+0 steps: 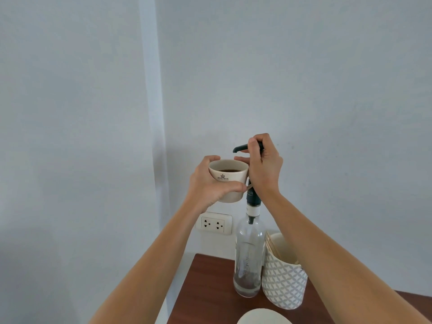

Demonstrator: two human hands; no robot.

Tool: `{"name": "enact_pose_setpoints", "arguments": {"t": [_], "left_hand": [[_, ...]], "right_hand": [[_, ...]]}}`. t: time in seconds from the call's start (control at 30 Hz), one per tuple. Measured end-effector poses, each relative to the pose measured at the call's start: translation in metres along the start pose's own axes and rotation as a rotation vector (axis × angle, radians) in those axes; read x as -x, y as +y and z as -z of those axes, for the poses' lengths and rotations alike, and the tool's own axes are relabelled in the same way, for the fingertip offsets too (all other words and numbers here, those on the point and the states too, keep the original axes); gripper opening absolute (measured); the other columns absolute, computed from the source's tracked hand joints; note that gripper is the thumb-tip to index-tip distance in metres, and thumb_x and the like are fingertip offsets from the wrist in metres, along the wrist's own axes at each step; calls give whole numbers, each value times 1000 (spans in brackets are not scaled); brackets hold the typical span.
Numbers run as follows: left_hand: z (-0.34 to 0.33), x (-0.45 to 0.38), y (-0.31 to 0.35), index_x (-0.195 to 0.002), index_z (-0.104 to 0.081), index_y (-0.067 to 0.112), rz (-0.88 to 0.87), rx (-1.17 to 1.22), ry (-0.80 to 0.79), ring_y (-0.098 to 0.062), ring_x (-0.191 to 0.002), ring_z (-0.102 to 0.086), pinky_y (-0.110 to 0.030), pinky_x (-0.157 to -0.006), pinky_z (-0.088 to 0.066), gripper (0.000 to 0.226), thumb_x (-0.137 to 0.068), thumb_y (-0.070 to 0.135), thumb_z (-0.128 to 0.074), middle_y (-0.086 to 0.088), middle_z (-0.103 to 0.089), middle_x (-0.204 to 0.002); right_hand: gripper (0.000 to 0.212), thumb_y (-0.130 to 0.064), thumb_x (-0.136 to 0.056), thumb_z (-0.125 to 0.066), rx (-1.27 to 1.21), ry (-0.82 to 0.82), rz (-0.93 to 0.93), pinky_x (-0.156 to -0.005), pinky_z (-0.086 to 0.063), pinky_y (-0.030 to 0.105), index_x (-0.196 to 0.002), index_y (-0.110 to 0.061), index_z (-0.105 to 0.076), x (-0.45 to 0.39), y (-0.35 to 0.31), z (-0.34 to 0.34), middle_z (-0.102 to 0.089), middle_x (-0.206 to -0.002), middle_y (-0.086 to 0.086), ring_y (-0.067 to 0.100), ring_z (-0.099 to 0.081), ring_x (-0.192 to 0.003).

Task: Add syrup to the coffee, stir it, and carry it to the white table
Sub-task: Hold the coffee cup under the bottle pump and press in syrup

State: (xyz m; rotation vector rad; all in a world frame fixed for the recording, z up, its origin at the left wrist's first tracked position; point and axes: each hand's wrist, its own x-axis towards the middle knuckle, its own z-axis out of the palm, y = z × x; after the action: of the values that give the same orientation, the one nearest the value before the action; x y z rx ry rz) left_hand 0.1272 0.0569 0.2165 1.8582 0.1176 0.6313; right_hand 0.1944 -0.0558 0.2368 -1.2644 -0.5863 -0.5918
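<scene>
My left hand (211,183) grips a cream mug (228,181) with a dark crown logo, holding it in the air; dark coffee shows inside. The mug sits just under the black pump spout (238,148) of a clear glass syrup bottle (248,253) that stands on the brown table (205,291). My right hand (264,164) is closed around the pump head, one finger resting near the mug's rim. Only a little dark syrup is at the bottle's bottom. No stream from the spout is visible.
A white patterned cup (284,281) holding wooden stir sticks (274,247) stands right of the bottle. A white rounded object (264,318) shows at the bottom edge. A double wall socket (214,223) is behind. The table's left edge runs near the wall.
</scene>
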Motion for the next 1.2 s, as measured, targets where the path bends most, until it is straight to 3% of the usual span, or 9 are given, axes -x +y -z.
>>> {"name": "enact_pose_setpoints", "arguments": {"t": [0.17, 0.33, 0.4, 0.6, 0.77, 0.97, 1.2], "left_hand": [[0, 1, 3, -131, -52, 27, -2, 10, 0, -11, -100, -63, -23, -72, -50, 100, -38, 36, -90, 5, -62, -115], [1, 3, 4, -133, -52, 26, 13, 33, -10, -13, -100, -61, -22, -69, -49, 98, -44, 29, -93, 4, -60, -118], [1, 3, 3, -132, -52, 26, 16, 42, -12, -14, -100, -62, -22, -68, -48, 97, -44, 28, -94, 2, -62, -119], [-1, 3, 2, -131, -52, 26, 16, 45, -3, -15, -104, -63, -23, -70, -50, 100, -39, 34, -89, 2, -62, -121], [-1, 3, 1, -131, -52, 26, 23, 51, -3, -15, -104, -64, -23, -70, -50, 100, -39, 34, -90, 2, -63, -120], [-2, 3, 0, -131, -52, 27, 32, 62, -4, -18, -108, -64, -25, -72, -51, 101, -38, 34, -90, 2, -62, -121], [-3, 2, -2, -132, -52, 26, 35, 70, -1, -16, -107, -63, -25, -73, -52, 102, -38, 34, -90, 3, -62, -120]], "right_hand": [[17, -16, -99, -49, 5, 9, 10, -60, -60, 22, -88, -4, -55, 0, 1, 0, -66, -83, 23, 33, -75, -90], [17, -14, -99, -49, 18, 14, 14, -61, -63, 27, -86, -5, -55, 0, 0, -1, -60, -72, 3, 30, -75, -90], [17, -14, -99, -49, 22, 17, 13, -59, -60, 22, -84, -8, -55, 0, 0, -2, -61, -74, 6, 31, -75, -89], [17, -13, -98, -49, 23, 13, 26, -61, -63, 28, -84, -5, -55, 0, 2, -2, -58, -70, 2, 33, -75, -89], [17, -12, -98, -47, 43, 16, 30, -61, -63, 28, -84, -5, -55, 1, 1, -2, -61, -75, 17, 31, -75, -89], [18, -9, -97, -46, 65, 18, 32, -60, -62, 25, -83, -6, -56, 2, -1, -1, -56, -68, 1, 26, -76, -85], [18, -7, -96, -45, 89, 15, 32, -60, -63, 29, -83, -3, -55, 2, 0, -1, -58, -70, 12, 23, -77, -82]]}}
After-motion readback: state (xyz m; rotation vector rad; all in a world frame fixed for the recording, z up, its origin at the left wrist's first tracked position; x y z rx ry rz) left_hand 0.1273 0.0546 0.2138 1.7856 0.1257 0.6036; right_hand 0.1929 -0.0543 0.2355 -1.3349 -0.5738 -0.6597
